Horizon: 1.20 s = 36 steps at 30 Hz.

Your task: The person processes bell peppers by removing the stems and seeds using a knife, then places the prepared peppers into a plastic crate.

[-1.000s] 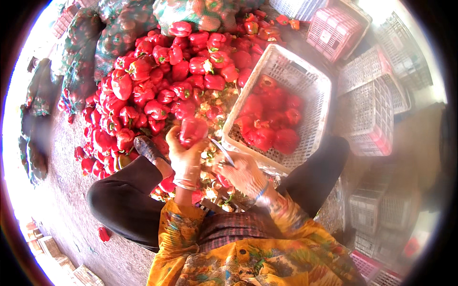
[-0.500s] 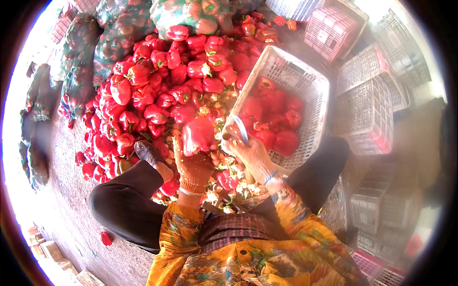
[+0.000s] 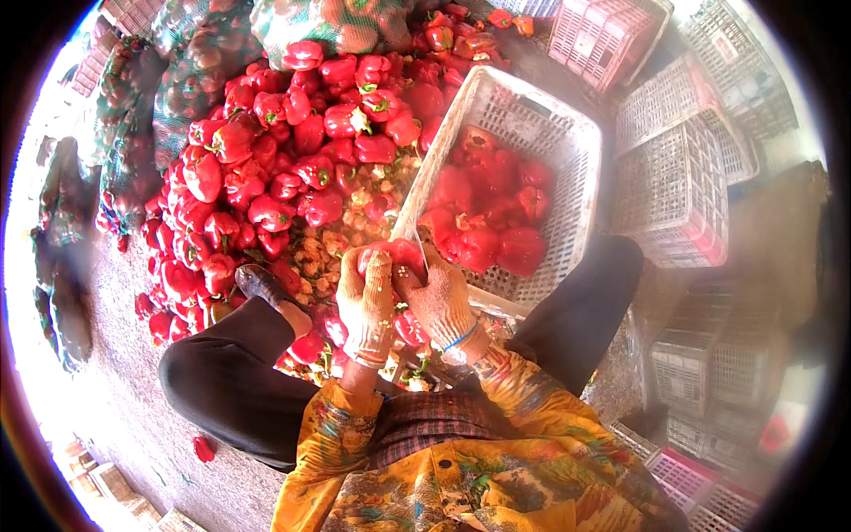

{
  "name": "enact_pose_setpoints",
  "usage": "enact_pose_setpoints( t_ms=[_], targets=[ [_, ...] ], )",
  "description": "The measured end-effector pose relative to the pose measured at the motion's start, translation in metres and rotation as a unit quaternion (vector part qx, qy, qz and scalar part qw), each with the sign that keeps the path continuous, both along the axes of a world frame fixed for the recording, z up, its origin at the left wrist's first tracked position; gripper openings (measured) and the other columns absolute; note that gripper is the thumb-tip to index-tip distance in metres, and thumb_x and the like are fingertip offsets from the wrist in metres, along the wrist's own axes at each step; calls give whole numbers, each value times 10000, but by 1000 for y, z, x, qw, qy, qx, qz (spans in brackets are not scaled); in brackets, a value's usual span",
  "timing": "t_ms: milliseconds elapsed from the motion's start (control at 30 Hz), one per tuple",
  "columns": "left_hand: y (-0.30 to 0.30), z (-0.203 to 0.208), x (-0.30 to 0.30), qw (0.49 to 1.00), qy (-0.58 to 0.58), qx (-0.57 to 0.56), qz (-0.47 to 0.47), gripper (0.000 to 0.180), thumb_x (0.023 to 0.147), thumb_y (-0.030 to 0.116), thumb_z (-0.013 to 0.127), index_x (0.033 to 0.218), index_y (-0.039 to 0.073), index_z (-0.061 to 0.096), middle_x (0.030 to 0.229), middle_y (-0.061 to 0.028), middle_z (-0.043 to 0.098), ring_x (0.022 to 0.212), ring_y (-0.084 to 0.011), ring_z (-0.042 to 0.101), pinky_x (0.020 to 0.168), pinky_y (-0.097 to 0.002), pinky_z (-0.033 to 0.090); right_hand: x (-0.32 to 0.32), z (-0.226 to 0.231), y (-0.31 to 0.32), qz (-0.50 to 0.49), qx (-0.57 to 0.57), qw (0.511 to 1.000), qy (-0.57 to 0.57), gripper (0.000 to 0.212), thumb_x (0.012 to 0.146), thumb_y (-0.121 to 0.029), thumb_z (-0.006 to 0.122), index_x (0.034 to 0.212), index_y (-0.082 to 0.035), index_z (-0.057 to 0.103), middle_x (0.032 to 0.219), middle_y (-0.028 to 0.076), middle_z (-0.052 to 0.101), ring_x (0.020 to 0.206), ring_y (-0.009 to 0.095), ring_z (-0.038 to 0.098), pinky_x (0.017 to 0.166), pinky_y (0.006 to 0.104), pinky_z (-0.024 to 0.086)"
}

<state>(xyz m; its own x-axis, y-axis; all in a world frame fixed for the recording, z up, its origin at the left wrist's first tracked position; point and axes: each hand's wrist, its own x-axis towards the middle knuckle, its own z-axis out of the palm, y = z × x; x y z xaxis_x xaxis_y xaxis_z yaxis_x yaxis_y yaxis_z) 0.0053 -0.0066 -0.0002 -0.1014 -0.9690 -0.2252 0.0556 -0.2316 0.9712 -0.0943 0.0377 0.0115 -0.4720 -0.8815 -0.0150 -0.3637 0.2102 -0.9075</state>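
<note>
My left hand point(image 3: 367, 306), in a pale knitted glove, is wrapped around a red bell pepper point(image 3: 394, 255) in front of me. Close beside it my gloved right hand point(image 3: 441, 300) is closed on a knife point(image 3: 420, 245), whose thin blade points up against the pepper's right side. The knife's handle is hidden in my fingers. Just beyond my hands, to the right, a white plastic crate point(image 3: 572, 160) holds several red peppers point(image 3: 501, 208). Pepper cores and scraps point(image 3: 321, 253) litter the ground past my left hand.
A large heap of red peppers point(image 3: 239, 177) spreads at the left and far side. Behind it lie green mesh sacks point(image 3: 199, 102) of peppers. More plastic crates point(image 3: 669, 191) are stacked on the right. My bent legs point(image 3: 226, 381) flank the work spot; a lone pepper point(image 3: 203, 449) lies lower left.
The pepper in my left hand has come nearer and to the right, meeting the knife. My right hand has moved slightly toward me and left, and both hands are now together.
</note>
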Motion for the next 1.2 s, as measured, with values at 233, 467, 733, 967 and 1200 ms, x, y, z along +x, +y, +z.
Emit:
enact_pose_setpoints(
  t_ms=[233,467,733,967,1200],
  targets=[
    [0,-18,-9,901,349,237,-102,419,1004,422,546,1134,30,621,982,-109,701,820,-231,687,689,-349,570,-22,-22,9,-50,96,927,-359,300,884,-325,714,1013,-54,701,760,43,689,630,135,655,506,291,493],
    [-2,-27,-39,857,390,336,-5,410,989,466,562,1116,80,620,957,-95,705,766,-223,678,615,-371,570,-58,-19,19,-39,-16,988,-151,278,895,-321,723,1009,-73,671,769,55,644,675,193,651,573,320,500],
    [5,-29,-65,959,234,156,18,328,1022,323,540,1240,80,573,1050,-29,659,866,-155,651,736,-339,560,-42,-13,33,-15,6,981,193,478,789,-221,805,1212,-107,616,1002,133,697,866,329,697,746,377,549],
    [14,-80,-67,988,116,65,-74,290,997,263,596,1186,45,630,920,-6,651,795,-128,627,683,-294,520,-51,-17,41,-2,23,981,-193,269,893,-275,719,1053,-67,659,811,91,675,712,230,666,649,331,503],
    [-3,-52,-104,978,117,154,-83,315,976,260,654,1187,30,611,935,-37,667,705,-109,635,579,-262,515,-73,-3,55,-137,89,792,-589,393,980,-451,593,1168,-107,617,673,-30,550,500,68,460,445,243,365]
  ],
)
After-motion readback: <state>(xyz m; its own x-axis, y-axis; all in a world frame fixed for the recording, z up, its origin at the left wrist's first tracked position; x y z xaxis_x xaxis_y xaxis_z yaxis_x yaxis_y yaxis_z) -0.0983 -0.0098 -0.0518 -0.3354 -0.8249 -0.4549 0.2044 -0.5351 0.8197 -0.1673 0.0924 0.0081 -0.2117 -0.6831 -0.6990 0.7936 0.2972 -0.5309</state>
